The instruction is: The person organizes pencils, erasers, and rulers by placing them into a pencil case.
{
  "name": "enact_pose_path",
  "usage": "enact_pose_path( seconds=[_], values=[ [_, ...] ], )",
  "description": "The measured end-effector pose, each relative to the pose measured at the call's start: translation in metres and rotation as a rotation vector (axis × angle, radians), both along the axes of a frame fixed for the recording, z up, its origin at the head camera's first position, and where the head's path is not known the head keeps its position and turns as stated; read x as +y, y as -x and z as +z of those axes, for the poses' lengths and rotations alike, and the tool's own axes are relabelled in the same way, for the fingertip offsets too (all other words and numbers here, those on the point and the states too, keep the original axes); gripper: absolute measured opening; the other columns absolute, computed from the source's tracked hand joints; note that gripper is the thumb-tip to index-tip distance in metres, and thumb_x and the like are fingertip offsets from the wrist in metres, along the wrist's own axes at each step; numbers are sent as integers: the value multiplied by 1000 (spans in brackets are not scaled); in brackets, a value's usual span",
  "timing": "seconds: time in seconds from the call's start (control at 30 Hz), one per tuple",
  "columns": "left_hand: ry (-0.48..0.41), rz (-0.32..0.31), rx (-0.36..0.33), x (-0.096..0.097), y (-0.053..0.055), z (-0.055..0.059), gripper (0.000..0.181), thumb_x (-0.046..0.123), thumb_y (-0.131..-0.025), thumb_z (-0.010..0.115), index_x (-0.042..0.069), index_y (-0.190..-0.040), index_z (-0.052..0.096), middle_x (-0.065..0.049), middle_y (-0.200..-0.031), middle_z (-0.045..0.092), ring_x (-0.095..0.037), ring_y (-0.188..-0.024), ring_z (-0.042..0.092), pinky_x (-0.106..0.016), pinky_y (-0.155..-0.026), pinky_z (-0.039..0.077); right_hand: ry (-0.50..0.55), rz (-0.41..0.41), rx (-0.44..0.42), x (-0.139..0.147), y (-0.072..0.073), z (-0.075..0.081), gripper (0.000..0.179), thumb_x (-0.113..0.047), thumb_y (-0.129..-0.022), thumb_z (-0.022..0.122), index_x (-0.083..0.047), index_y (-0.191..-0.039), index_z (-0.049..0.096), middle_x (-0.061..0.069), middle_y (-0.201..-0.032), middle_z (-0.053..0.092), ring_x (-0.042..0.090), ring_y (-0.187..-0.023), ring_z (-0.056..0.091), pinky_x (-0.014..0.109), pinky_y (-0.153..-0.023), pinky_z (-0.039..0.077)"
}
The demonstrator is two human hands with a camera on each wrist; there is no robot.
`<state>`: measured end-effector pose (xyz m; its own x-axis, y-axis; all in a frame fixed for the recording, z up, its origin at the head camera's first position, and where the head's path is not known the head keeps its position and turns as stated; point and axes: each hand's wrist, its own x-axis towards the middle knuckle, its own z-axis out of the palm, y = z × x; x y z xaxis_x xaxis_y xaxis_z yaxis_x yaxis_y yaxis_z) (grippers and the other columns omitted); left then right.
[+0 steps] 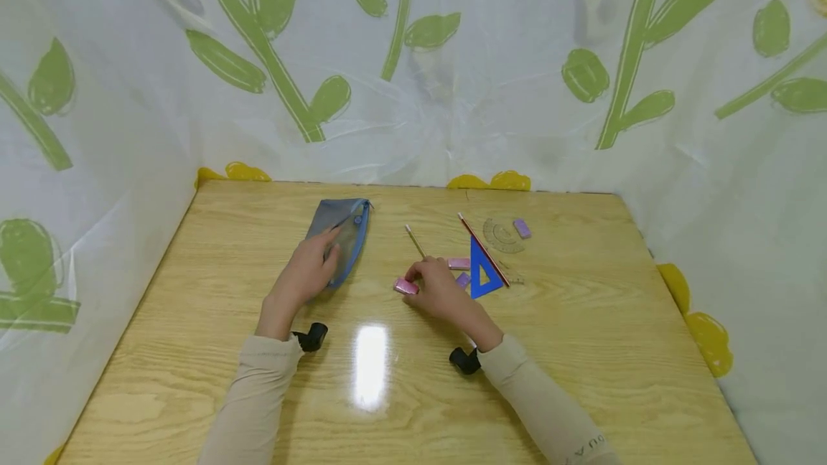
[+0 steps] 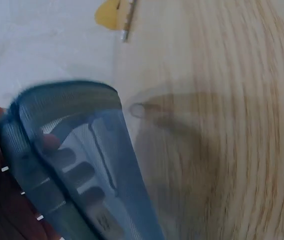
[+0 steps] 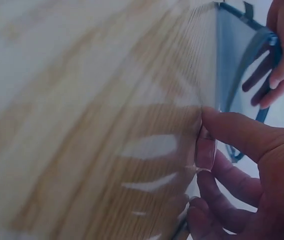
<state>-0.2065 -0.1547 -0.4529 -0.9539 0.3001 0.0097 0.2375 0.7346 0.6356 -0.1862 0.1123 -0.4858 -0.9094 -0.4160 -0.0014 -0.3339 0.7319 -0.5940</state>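
Note:
A blue see-through zip pouch (image 1: 357, 246) is in my left hand (image 1: 304, 271), which grips it by the side. In the left wrist view the pouch (image 2: 89, 165) is tilted, and fingers show dimly through its clear side. My right hand (image 1: 442, 293) pinches a pink eraser (image 1: 405, 286) between thumb and fingers, to the right of the pouch. The right wrist view has this eraser (image 3: 205, 153) low against the tabletop, with the pouch's zip edge (image 3: 252, 47) beyond it, held around by the left thumb and fingers.
Near my right hand lie a pencil (image 1: 416, 241), another pink eraser (image 1: 459, 263), a purple eraser (image 1: 463, 279) and a blue set square (image 1: 478, 285). Past them are a red pencil (image 1: 466, 223), a clear protractor (image 1: 502, 235) and a purple eraser (image 1: 522, 228). Sheeting (image 1: 452, 128) walls the table.

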Motion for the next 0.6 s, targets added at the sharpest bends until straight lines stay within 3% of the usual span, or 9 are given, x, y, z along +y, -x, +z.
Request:
enact_pose_path(
  seconds=[0.03, 0.1, 0.13, 0.2, 0.37, 0.47, 0.6],
  values=[
    [-24, 5, 1, 0, 0, 1, 49, 12, -108, 38, -6, -153, 38, -31, -157, 35, -39, -84, 67, -55, -91, 55, -2, -4, 6, 0, 1, 0, 23, -14, -81, 85, -3, -97, 73, 9, -96, 67, 26, -93, 56, 41, -89, 46],
    [-79, 15, -1, -1, -1, 3, 49, 8, -106, 35, -6, -153, 38, -33, -156, 36, -27, -48, 50, -45, -68, 54, -4, -14, 3, -1, 3, 1, 21, -14, -81, 85, -3, -95, 73, 9, -94, 66, 26, -92, 55, 40, -88, 46],
    [-104, 23, -7, -2, -2, 3, 49, 6, -105, 34, -6, -153, 38, -33, -155, 37, -21, -41, 36, -40, -60, 48, -6, -17, -1, -2, 3, 2, 20, -14, -82, 85, -3, -94, 73, 8, -94, 65, 25, -91, 55, 40, -86, 47],
    [-149, 38, -10, -2, -4, 4, 51, 2, -103, 32, -7, -152, 39, -35, -152, 40, -14, -38, 26, -36, -54, 42, -9, -15, -6, -2, 3, 2, 19, -14, -82, 84, -3, -93, 73, 8, -93, 65, 25, -89, 55, 40, -87, 47],
    [-231, 47, 28, -2, -8, -1, 53, -2, -99, 30, -7, -150, 43, -38, -137, 54, -9, -41, 17, -38, -65, 44, -7, -8, -2, 0, 2, 2, 17, -11, -83, 83, -2, -91, 72, 9, -91, 64, 24, -88, 56, 41, -89, 47],
    [-278, 46, 43, 0, -9, -4, 54, -1, -99, 29, -5, -151, 43, -35, -139, 54, -9, -42, 15, -41, -75, 44, 0, -9, 15, 2, 3, 1, 14, -8, -83, 82, -3, -91, 72, 8, -90, 65, 24, -87, 57, 42, -89, 48],
    [-312, 71, 33, 1, -11, -7, 56, 1, -99, 28, 0, -152, 44, -28, -152, 45, -10, -42, 16, -42, -78, 44, 14, -6, 20, 4, 3, 0, 13, -8, -84, 80, -3, -93, 72, 8, -90, 66, 23, -86, 58, 41, -86, 50]
  ],
)
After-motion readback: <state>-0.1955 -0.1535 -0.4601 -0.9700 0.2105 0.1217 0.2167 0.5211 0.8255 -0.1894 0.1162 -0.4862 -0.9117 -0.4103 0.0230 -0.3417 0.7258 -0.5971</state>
